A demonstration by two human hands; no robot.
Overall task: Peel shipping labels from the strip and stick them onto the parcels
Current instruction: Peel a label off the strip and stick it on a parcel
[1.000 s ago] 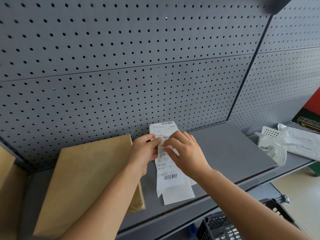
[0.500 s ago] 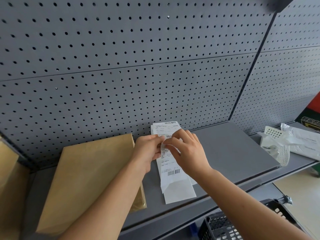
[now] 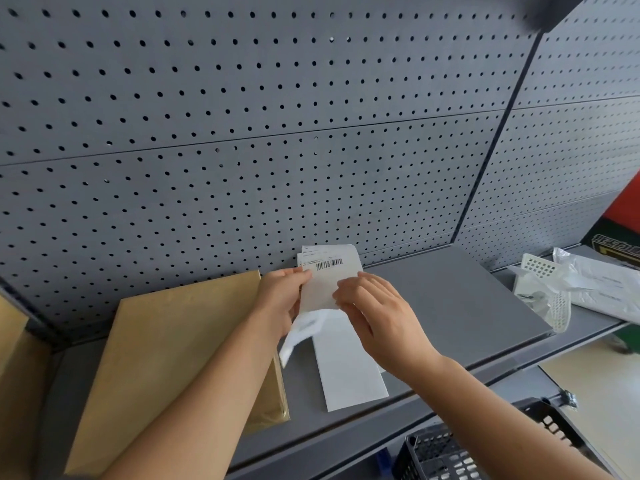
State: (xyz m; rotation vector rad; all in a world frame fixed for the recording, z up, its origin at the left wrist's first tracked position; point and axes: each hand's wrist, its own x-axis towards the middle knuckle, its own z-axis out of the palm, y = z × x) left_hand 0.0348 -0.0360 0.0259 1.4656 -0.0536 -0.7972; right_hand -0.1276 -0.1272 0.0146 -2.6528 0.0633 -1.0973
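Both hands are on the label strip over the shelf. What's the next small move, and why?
Probably keep pulling the label free with the right hand while the left hand holds the strip. The label is lifted but still pinched at both sides, with backing hanging below. Once free, the brown parcel just left looks the nearest target.

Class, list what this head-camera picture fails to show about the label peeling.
Head view only:
- Label strip: print too small and blurred to read.
- Peel line: hidden behind the right hand and left hand.
- Brown parcel: near edge covered by the left forearm.
- Black basket: cut off by the bottom edge.
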